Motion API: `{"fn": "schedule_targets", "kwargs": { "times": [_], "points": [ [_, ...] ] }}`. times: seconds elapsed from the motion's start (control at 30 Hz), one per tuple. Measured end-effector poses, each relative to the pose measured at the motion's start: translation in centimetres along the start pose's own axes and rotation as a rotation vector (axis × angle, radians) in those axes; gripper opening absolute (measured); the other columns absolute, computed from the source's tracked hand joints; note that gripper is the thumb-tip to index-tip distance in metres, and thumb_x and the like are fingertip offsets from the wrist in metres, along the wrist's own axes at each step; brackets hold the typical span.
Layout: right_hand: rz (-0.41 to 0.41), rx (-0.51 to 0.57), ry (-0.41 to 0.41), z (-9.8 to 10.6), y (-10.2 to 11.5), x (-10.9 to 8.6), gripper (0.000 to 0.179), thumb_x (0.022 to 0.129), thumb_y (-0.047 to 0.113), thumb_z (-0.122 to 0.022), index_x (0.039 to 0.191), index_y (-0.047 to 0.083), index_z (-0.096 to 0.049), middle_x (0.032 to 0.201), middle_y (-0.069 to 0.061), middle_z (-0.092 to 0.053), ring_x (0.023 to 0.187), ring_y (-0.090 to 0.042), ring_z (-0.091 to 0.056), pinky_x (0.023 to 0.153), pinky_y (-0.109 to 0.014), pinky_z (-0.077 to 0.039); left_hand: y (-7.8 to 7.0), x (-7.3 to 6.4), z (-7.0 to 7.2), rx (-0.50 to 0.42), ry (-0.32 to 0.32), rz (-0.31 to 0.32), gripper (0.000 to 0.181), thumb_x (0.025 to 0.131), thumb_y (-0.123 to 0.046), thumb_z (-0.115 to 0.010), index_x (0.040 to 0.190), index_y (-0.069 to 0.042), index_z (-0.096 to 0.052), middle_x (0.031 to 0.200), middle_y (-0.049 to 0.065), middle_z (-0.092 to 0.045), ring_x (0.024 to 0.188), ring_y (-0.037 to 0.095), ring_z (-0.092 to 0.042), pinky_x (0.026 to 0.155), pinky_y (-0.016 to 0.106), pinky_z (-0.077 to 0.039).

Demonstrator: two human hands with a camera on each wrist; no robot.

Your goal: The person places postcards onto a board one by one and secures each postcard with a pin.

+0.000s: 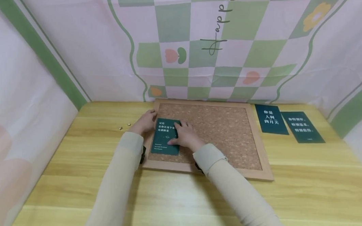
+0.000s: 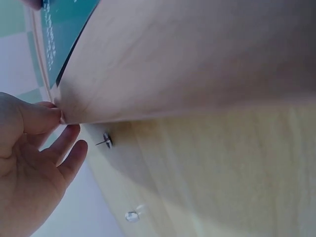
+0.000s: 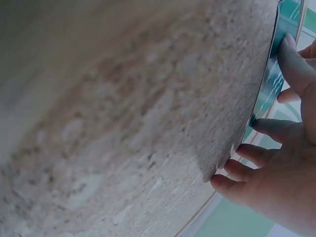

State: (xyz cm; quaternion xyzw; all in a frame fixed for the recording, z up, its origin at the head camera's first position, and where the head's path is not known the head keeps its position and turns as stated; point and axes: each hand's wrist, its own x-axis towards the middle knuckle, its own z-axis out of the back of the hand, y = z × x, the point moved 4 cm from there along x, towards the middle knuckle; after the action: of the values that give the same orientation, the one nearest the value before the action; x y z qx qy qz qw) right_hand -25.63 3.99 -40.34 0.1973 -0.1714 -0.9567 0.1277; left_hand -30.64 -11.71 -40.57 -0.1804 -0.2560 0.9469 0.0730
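A wood-framed corkboard (image 1: 219, 135) lies flat on the table. On its left part is a dark green card (image 1: 164, 146) with white lettering. My right hand (image 1: 187, 135) rests over the card's right side, its spread fingers and thumb touching the card; in the right wrist view, some fingertips touch the cork. My left hand (image 1: 143, 123) is at the frame's left edge, thumb and fingers bent about it in the left wrist view. Beside it on the table are two metal thumbtacks, one thumbtack (image 2: 107, 140) with its pin showing and another thumbtack (image 2: 132, 216) farther off.
Right of the corkboard, two more green cards lie on the table: one card (image 1: 271, 119) near the frame and another card (image 1: 303, 128) beside it. The wooden table (image 1: 170, 201) meets a printed cloth backdrop (image 1: 202, 52) behind the board.
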Motion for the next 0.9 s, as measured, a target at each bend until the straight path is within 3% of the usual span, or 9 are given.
{"fn": "schedule_targets", "kwargs": {
  "times": [0.1, 0.2, 0.3, 0.47, 0.7, 0.9],
  "points": [
    [-0.001, 0.010, 0.002, 0.0, 0.0, -0.1, 0.085, 0.086, 0.044, -0.067, 0.151, 0.009, -0.025, 0.160, -0.018, -0.013, 0.147, -0.040, -0.014, 0.120, -0.053, -0.016, 0.1, -0.2, 0.4, -0.012, -0.015, -0.010, 0.058, 0.093, 0.007, -0.038, 0.149, 0.000, -0.026, 0.159, 0.018, -0.019, 0.147, 0.035, -0.018, 0.121, 0.044, -0.018],
    [-0.004, 0.018, 0.006, 0.0, 0.0, -0.2, 0.084, 0.087, 0.043, -0.067, 0.152, 0.009, -0.025, 0.160, -0.018, -0.012, 0.147, -0.040, -0.013, 0.120, -0.053, -0.015, 0.4, -0.5, 1.0, -0.054, -0.037, 0.004, 0.058, 0.093, 0.009, -0.038, 0.149, -0.003, -0.029, 0.156, 0.017, -0.028, 0.136, 0.036, -0.039, 0.111, 0.045, -0.037],
    [-0.008, 0.030, 0.008, -0.1, -0.1, 0.0, 0.084, 0.087, 0.042, -0.067, 0.152, 0.010, -0.025, 0.161, -0.017, -0.012, 0.147, -0.040, -0.013, 0.121, -0.053, -0.014, 0.8, -0.8, 1.6, -0.084, -0.062, 0.025, 0.051, 0.099, 0.000, -0.036, 0.149, -0.004, -0.029, 0.154, 0.018, -0.032, 0.128, 0.036, -0.047, 0.104, 0.045, -0.044],
    [-0.007, 0.025, 0.004, -0.1, -0.3, 0.4, 0.087, 0.084, 0.044, -0.070, 0.151, 0.008, -0.027, 0.159, -0.018, -0.015, 0.146, -0.041, -0.016, 0.120, -0.054, -0.016, 1.7, -1.4, 2.7, -0.069, -0.094, 0.033, 0.045, 0.103, -0.012, -0.036, 0.146, 0.001, -0.033, 0.149, 0.023, -0.037, 0.136, 0.037, -0.040, 0.114, 0.047, -0.034],
    [-0.008, 0.029, 0.008, 0.0, -0.1, -0.1, 0.084, 0.087, 0.042, -0.067, 0.152, 0.010, -0.024, 0.160, -0.017, -0.012, 0.147, -0.039, -0.012, 0.121, -0.053, -0.014, 2.6, -2.0, 3.2, -0.036, -0.078, 0.040, 0.032, 0.098, -0.005, -0.044, 0.126, 0.008, -0.054, 0.129, 0.027, -0.055, 0.121, 0.039, -0.052, 0.105, 0.046, -0.043],
    [0.001, 0.022, 0.001, 0.0, 0.0, -0.4, 0.085, 0.086, 0.044, -0.067, 0.152, 0.010, -0.024, 0.160, -0.018, -0.012, 0.147, -0.040, -0.013, 0.120, -0.054, -0.015, 3.4, -2.3, 2.7, -0.008, -0.035, 0.072, 0.029, 0.099, -0.012, -0.048, 0.119, 0.006, -0.058, 0.122, 0.024, -0.059, 0.114, 0.035, -0.056, 0.100, 0.044, -0.046]
  ]
}}
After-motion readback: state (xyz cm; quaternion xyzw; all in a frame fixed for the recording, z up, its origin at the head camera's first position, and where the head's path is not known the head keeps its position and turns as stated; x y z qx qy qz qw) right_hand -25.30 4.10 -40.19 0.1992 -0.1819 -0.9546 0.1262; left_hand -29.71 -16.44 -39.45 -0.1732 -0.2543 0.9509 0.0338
